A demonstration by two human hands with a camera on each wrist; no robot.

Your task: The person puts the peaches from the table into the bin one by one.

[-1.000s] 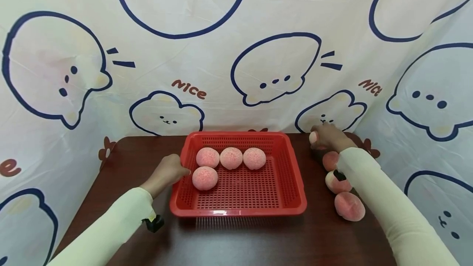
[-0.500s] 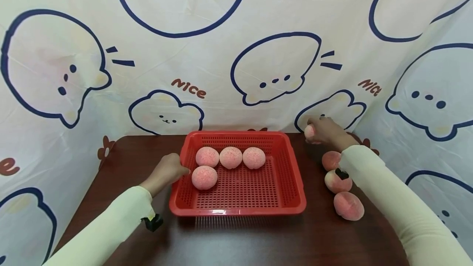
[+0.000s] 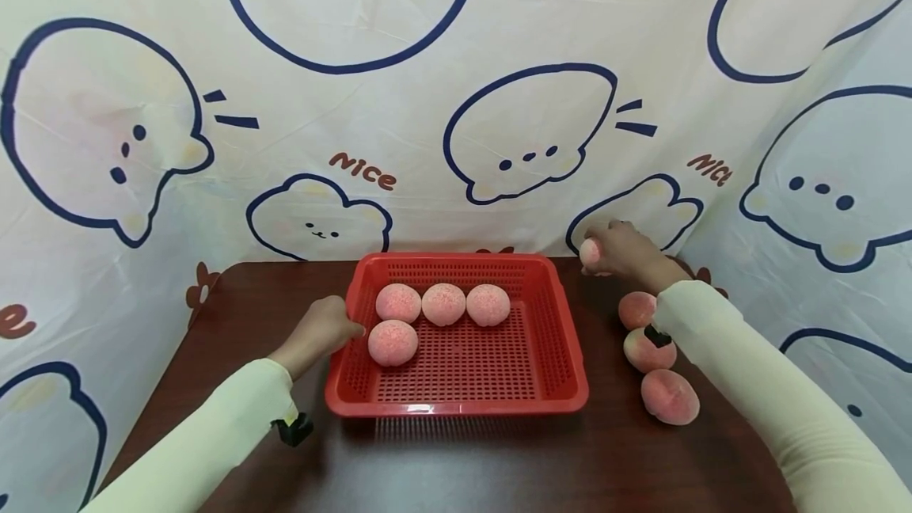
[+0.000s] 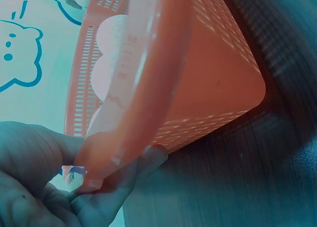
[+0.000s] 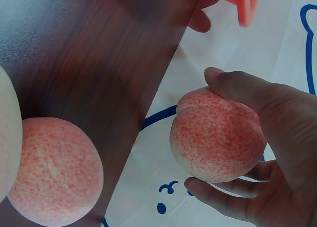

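A red plastic basket (image 3: pixel 456 408) with perforated walls stands mid-table, several pink peaches (image 3: pixel 393 343) in its back and left part. My left hand (image 3: pixel 324 331) grips the basket's left rim; in the left wrist view thumb and fingers close around that rim (image 4: pixel 133 103). Off to the right of the basket's back corner, my right hand (image 3: pixel 627 250) holds another peach (image 5: pixel 218 135) above the table, its thumb on one side and fingers on the other. Three more peaches (image 3: pixel 670 397) lie in a row at the right, near the right forearm.
Under everything is a dark brown wooden table (image 3: pixel 456 465). A white cloth (image 3: pixel 399 117) printed with blue cartoon outlines hangs close behind the table and along both sides. The basket's right wall (image 3: pixel 566 331) rises between its inside and the row of peaches.
My right hand has lifted the peach slightly and moved it left toward the basket. The left hand keeps its grip on the rim, and the basket stays in place.
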